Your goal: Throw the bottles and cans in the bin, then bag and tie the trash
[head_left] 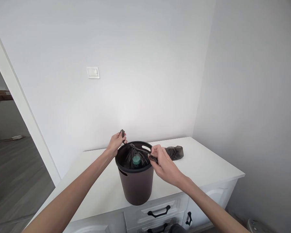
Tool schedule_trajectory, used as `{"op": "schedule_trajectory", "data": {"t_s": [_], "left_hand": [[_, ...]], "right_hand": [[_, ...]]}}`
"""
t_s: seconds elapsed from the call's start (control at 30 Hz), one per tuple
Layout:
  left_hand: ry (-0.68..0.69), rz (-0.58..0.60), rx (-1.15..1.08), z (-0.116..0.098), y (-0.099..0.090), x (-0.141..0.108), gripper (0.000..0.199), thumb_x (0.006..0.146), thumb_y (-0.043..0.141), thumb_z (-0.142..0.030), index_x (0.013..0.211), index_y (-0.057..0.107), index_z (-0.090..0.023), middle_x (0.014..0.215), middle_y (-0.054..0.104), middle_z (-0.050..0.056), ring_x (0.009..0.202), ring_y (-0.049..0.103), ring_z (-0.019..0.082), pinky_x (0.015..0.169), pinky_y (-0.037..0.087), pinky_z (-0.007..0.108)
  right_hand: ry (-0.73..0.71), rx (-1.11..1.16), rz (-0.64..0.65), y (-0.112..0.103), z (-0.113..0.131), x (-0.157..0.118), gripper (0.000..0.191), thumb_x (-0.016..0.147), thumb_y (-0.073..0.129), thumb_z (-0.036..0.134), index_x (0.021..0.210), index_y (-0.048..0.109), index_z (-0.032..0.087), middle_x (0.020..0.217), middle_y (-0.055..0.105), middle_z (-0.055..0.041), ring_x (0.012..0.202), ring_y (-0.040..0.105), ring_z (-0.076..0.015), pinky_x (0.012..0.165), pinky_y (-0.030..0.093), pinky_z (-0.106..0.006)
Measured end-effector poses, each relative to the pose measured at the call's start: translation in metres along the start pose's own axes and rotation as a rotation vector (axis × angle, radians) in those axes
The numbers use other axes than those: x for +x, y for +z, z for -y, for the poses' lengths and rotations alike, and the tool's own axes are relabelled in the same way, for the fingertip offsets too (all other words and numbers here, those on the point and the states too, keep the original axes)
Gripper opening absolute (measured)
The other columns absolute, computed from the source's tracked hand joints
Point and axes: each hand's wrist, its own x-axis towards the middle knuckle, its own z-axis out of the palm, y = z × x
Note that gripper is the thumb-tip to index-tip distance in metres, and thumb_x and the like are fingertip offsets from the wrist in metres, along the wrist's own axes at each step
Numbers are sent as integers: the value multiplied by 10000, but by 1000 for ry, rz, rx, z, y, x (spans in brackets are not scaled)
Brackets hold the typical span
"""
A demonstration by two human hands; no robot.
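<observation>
Fingers of your left hand (117, 142) are pinched on one twisted end of the black bag (129, 156), with a tip of film standing up above the grip. Your right hand (163, 163) is clamped on a second end at the opposite side; the two hands are apart, one at each side of the rim. Between them, the film draws in to a gathered neck, and the body of the bag sits inside the dark bin (138, 187). A green object (136, 159) shows at the bag, facing you; whether it lies behind the film or in a gap cannot be told. Caution: uneven tension on the two ends could slide the neck sideways and loosen the gather. Excess force could tear the film, which appears thin, most likely where your fingers pinch it. If the film is gapped at the green object, lifting could let that object drop into the bin. The bin stands upright near the front edge of the white cabinet top (196, 165); a pull toward you, with the bag catching on the rim, could tip it over that edge, above the black drawer handle (159, 212). Just beyond your right hand, a piece of dark film (176, 153) lies on the cabinet top; a sweep of that hand could drag it. Behind stands the wall, with a white switch (93, 72) well apart from your hands.
</observation>
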Motion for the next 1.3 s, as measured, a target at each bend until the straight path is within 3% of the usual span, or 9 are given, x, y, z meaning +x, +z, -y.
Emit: {"op": "schedule_trajectory", "data": {"t_s": [0.17, 0.27, 0.37, 0.43, 0.57, 0.67, 0.83, 1.03, 1.3], "left_hand": [[24, 73, 12, -6, -4, 1, 383, 878, 675, -548, 852, 577, -178, 634, 450, -67, 537, 430, 91, 676, 391, 305], [76, 127, 4, -16, -3, -13, 403, 899, 631, -582, 907, 593, -181, 687, 514, -41, 585, 495, 113, 708, 424, 308], [251, 167, 111, -29, 2, -30, 380, 952, 540, -567, 878, 593, -198, 685, 576, -17, 630, 559, 150, 713, 451, 311], [374, 184, 207, -36, 5, -40, 386, 984, 481, -547, 839, 597, -208, 688, 614, 0, 662, 587, 170, 716, 464, 311], [457, 220, 314, -42, -1, -56, 425, 1021, 414, -517, 821, 641, -219, 847, 720, 37, 816, 649, 198, 819, 480, 321], [434, 116, 366, -29, -16, -69, 354, 1009, 475, -530, 1081, 676, -247, 1195, 715, 65, 1101, 637, 239, 903, 470, 335], [427, -142, 419, 20, -30, -100, 536, 988, 557, -525, 1432, 392, -275, 1533, 435, 143, 1367, 477, 304, 957, 480, 411], [434, 28, 599, 52, -25, -118, 411, 1005, 536, -503, 1362, 461, -313, 1505, 380, 129, 1415, 413, 328, 1003, 497, 484], [464, 87, 669, 63, -25, -111, 284, 982, 577, -495, 1208, 630, -331, 1480, 347, 113, 1411, 361, 380, 729, 592, 365]], "right_hand": [[101, -38, 0, -8, 12, -8, 146, 924, 442, 204, 989, 343, 288, 764, 562, 12, 798, 545, -248, 719, 452, -349], [168, -67, 2, -8, 19, 11, 132, 948, 450, 276, 1045, 360, 285, 651, 481, 79, 609, 494, -205, 643, 414, -318], [152, -178, -26, 5, 28, 44, 221, 944, 533, 411, 1089, 441, 271, 850, 605, 14, 650, 561, -191, 625, 411, -310], [151, -292, 83, 20, 32, 67, 256, 899, 623, 475, 997, 527, 259, 927, 646, -39, 712, 609, -215, 616, 408, -314], [187, -399, 351, 39, 30, 98, 286, 880, 686, 391, 691, 531, 241, 716, 635, -46, 676, 620, -234, 597, 389, -316], [181, -216, 305, 32, 23, 103, 295, 900, 666, 361, 655, 565, 232, 665, 646, -28, 634, 610, -201, 582, 399, -300], [367, 61, 163, 10, 14, 101, 283, 865, 705, 456, 741, 659, 205, 801, 739, -59, 749, 676, -217, 611, 480, -292], [532, 254, 101, 15, 3, 107, 204, 895, 673, 380, 823, 704, 191, 968, 774, -89, 894, 714, -232, 714, 539, -298], [559, 275, 52, 32, -24, 120, 198, 891, 657, 372, 837, 687, 184, 956, 772, -101, 862, 715, -226, 703, 543, -299]]}}
